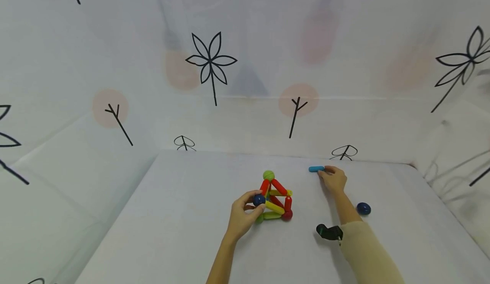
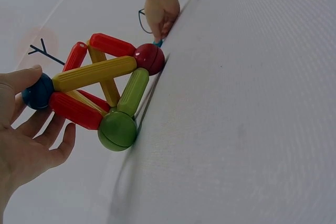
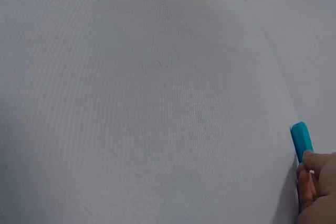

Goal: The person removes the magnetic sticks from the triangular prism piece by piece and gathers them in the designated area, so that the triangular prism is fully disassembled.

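Observation:
My left hand point(image 1: 243, 216) pinches a dark blue ball point(image 1: 259, 200) between thumb and fingers. That ball is a corner of a frame built from red, yellow and green rods, with a red ball point(image 2: 149, 59) and a green ball point(image 2: 117, 130) low down and a light green ball point(image 1: 269, 175) on top. A yellow rod point(image 2: 94, 74) runs from the blue ball to the red one. Toward the back of the table, my right hand point(image 1: 334, 179) pinches a light blue rod point(image 1: 316, 169) by its right end. In the right wrist view, the rod point(image 3: 301, 139) sticks out past the fingertips.
A loose dark blue ball point(image 1: 363, 208) lies on the white table point(image 1: 172, 233), right of my right forearm. A black wrist-worn device point(image 1: 329, 232) juts from the right sleeve. White cloth with drawn flowers point(image 1: 210, 59) hangs behind the table.

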Motion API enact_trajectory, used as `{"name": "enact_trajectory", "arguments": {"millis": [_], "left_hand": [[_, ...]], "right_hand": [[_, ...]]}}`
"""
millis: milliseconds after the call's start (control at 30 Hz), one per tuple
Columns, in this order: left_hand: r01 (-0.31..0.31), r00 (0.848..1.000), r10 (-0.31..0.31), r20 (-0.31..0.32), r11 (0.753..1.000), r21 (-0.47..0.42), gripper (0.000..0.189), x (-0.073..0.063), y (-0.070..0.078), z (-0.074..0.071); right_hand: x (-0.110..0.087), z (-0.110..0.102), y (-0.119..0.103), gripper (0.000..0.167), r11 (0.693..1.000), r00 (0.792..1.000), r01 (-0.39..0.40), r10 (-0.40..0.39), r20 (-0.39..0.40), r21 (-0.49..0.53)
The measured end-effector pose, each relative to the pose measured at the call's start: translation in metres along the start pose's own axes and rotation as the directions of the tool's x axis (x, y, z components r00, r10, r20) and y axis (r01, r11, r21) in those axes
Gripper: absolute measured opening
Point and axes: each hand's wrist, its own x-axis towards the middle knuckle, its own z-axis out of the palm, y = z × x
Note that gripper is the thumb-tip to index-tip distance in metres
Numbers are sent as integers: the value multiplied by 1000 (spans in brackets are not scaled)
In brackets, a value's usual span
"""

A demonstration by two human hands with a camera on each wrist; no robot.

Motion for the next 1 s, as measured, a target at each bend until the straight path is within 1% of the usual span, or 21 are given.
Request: {"name": "enact_trajectory", "arguments": {"millis": [133,267,367,433,567,667,767,833,967,1000], "left_hand": [[-1,1000,1,0,1000,-1,31,0,0,0],[-4,1000,4,-1,1000,4,31,0,0,0],[-2,1000,2,-2,1000,9,31,0,0,0],[0,1000,0,-2,1000,11,31,0,0,0],[5,1000,-5,-1,1000,12,31,1,0,0],[9,1000,-9,-1,1000,11,31,1,1,0],[14,1000,-14,0,1000,11,31,0,1,1],[14,1000,-14,1,1000,11,31,0,1,1],[16,1000,-16,-1,1000,11,31,0,2,1],[17,1000,-17,-2,1000,11,31,0,2,1]], "right_hand": [[-6,-5,1,49,999,998,-7,3,60,52],[-22,-10,-2,55,994,994,9,-21,111,113],[-38,-11,-4,55,983,989,42,-65,129,180],[-48,-11,-5,53,972,985,78,-109,131,219],[-67,-9,-14,49,957,966,166,-206,155,237],[-80,-8,-25,49,949,945,224,-267,188,220],[-93,-5,-36,48,935,917,282,-329,226,215],[-101,-1,-40,46,921,892,327,-375,251,214],[-112,7,-46,41,876,833,437,-480,276,205],[-113,9,-47,40,866,821,457,-499,278,205]]}}
